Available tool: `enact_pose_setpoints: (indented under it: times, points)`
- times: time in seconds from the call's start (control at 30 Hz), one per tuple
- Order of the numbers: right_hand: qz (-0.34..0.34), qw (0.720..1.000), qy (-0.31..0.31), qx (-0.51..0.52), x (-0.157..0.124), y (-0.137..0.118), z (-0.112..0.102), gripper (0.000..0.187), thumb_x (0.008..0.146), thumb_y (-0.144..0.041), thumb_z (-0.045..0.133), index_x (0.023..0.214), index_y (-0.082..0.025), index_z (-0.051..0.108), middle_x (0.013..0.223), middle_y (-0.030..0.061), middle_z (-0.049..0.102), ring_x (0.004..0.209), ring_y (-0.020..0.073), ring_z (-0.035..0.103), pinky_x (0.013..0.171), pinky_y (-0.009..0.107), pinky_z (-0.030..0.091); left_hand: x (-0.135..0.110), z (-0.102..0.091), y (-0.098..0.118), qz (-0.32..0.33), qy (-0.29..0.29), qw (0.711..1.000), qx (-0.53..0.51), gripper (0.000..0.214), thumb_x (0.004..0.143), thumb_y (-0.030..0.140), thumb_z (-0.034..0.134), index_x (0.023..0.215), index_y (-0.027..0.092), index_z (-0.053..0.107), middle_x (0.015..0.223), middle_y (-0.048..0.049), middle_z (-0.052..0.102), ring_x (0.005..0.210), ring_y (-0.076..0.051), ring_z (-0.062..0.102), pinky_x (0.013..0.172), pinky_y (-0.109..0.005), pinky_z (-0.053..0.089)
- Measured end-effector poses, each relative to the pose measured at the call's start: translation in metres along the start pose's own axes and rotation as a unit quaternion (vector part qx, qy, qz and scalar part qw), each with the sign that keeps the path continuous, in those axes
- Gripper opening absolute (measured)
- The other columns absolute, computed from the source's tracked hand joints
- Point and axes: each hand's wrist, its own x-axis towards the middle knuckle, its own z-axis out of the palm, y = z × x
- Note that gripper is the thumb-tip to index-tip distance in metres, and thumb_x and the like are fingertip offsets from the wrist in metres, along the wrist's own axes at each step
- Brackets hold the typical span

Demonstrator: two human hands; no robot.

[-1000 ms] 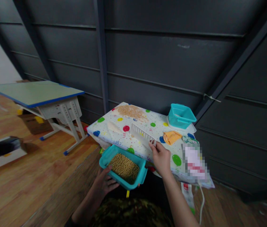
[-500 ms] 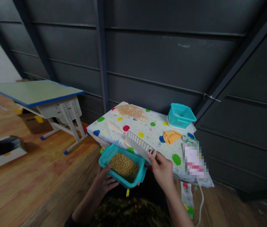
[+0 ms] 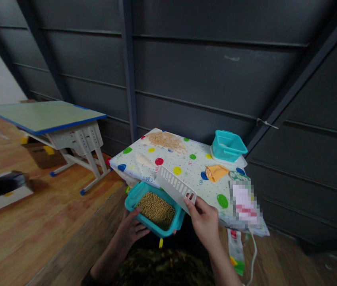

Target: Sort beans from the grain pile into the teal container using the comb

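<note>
My left hand (image 3: 132,231) grips a teal plastic tub (image 3: 132,197) from below, holding it just under the near edge of a small table. The tub is filled with yellowish beans (image 3: 155,208). My right hand (image 3: 206,220) pinches one end of a white slotted plastic board (image 3: 175,187), which stands on edge at the table's near rim, right above the tub. Farther back on the spotted tablecloth (image 3: 183,165) lies a spread heap of beans (image 3: 165,140).
A second teal tub (image 3: 228,146) sits on a white lid at the table's far right, with an orange cloth (image 3: 216,172) and a blurred packet (image 3: 244,204) nearer me. A green-topped desk (image 3: 45,116) stands to the left on the wooden floor. A dark panelled wall runs behind.
My right hand has dragged the white slotted board across the cloth towards me, from mid-table to the near rim over the tub. The left hand and tub have barely moved.
</note>
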Motion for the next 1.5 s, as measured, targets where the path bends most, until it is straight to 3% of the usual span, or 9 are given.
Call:
enact_pose_setpoints:
  times: [0.17,0.3,0.5,0.63,0.83,0.97,1.17,1.33,1.5]
  points:
    - [0.025,0.998,0.059,0.018,0.017,0.011,-0.004,0.043,0.095,-0.061,0.075,0.086,-0.021,0.087,0.075,0.0055,0.082,0.065,0.0241,0.072,0.058,0.03,0.056,0.001,-0.001,0.0,-0.009,0.002,1.0,0.0,0.075,0.095,0.04,0.073,0.163,0.031,0.042,0.107,-0.0114,0.077,0.082,-0.032,0.083,0.094,-0.055,0.067]
    - [0.043,0.989,0.139,0.03,0.06,0.032,-0.014,0.049,0.088,-0.065,0.078,0.091,-0.017,0.086,0.086,0.0096,0.084,0.076,0.0273,0.074,0.068,0.034,0.057,0.007,-0.003,-0.001,-0.02,0.007,1.0,0.008,0.076,0.093,0.044,0.074,0.161,0.034,0.042,0.114,-0.0133,0.078,0.085,-0.033,0.083,0.094,-0.055,0.067]
    - [0.011,0.989,0.15,0.011,0.15,0.072,-0.011,0.05,0.086,-0.067,0.072,0.082,-0.017,0.081,0.076,0.0074,0.078,0.079,0.0285,0.071,0.079,0.039,0.055,0.005,-0.005,-0.003,-0.001,-0.017,1.0,0.025,0.076,0.094,0.046,0.074,0.161,0.032,0.042,0.124,-0.0156,0.072,0.089,-0.033,0.083,0.093,-0.053,0.068]
    - [0.025,0.993,0.111,-0.009,0.187,0.096,0.002,0.042,0.086,-0.059,0.072,0.089,-0.018,0.083,0.082,0.0099,0.082,0.079,0.0308,0.073,0.079,0.041,0.056,0.008,-0.008,-0.006,-0.02,0.004,1.0,0.023,0.073,0.095,0.045,0.07,0.161,0.032,0.041,0.124,-0.0161,0.074,0.088,-0.035,0.083,0.09,-0.053,0.069]
    - [0.04,0.994,0.102,0.008,0.187,0.121,0.006,0.041,0.087,-0.059,0.07,0.091,-0.02,0.081,0.088,0.0102,0.082,0.086,0.0311,0.074,0.079,0.039,0.055,0.013,-0.013,-0.009,-0.023,-0.008,0.999,0.028,0.074,0.095,0.044,0.072,0.161,0.034,0.041,0.119,-0.0142,0.078,0.098,-0.038,0.084,0.095,-0.055,0.067]
    - [0.042,0.994,0.093,-0.039,0.182,0.123,0.004,0.041,0.088,-0.061,0.07,0.08,-0.021,0.075,0.074,0.0058,0.075,0.075,0.0264,0.068,0.075,0.036,0.051,0.007,-0.016,-0.011,-0.015,-0.043,0.999,0.015,0.082,0.091,0.046,0.079,0.161,0.029,0.041,0.119,-0.015,0.076,0.096,-0.037,0.084,0.095,-0.053,0.068]
    - [0.044,0.991,0.125,-0.02,0.183,0.122,0.009,0.046,0.087,-0.064,0.069,0.081,-0.02,0.079,0.074,0.0067,0.077,0.077,0.0282,0.068,0.075,0.037,0.05,0.01,-0.022,-0.015,-0.006,-0.056,0.998,0.007,0.088,0.088,0.048,0.082,0.163,0.029,0.041,0.112,-0.0146,0.08,0.099,-0.041,0.084,0.092,-0.053,0.068]
    - [0.053,0.991,0.124,0.01,0.209,0.119,0.017,0.046,0.082,-0.061,0.076,0.088,-0.017,0.085,0.081,0.0088,0.082,0.081,0.0309,0.071,0.075,0.038,0.051,0.019,-0.024,-0.02,-0.036,-0.024,0.999,0.022,0.073,0.096,0.039,0.07,0.163,0.029,0.042,0.101,-0.0087,0.084,0.099,-0.038,0.086,0.089,-0.048,0.068]
    - [0.062,0.989,0.124,0.056,0.243,0.125,0.028,0.045,0.075,-0.062,0.081,0.083,-0.018,0.084,0.076,0.007,0.079,0.079,0.0284,0.068,0.074,0.038,0.052,0.021,-0.035,-0.027,-0.01,-0.062,0.998,-0.022,0.094,0.086,0.04,0.084,0.168,0.033,0.038,0.106,-0.0089,0.088,0.109,-0.041,0.085,0.104,-0.054,0.065]
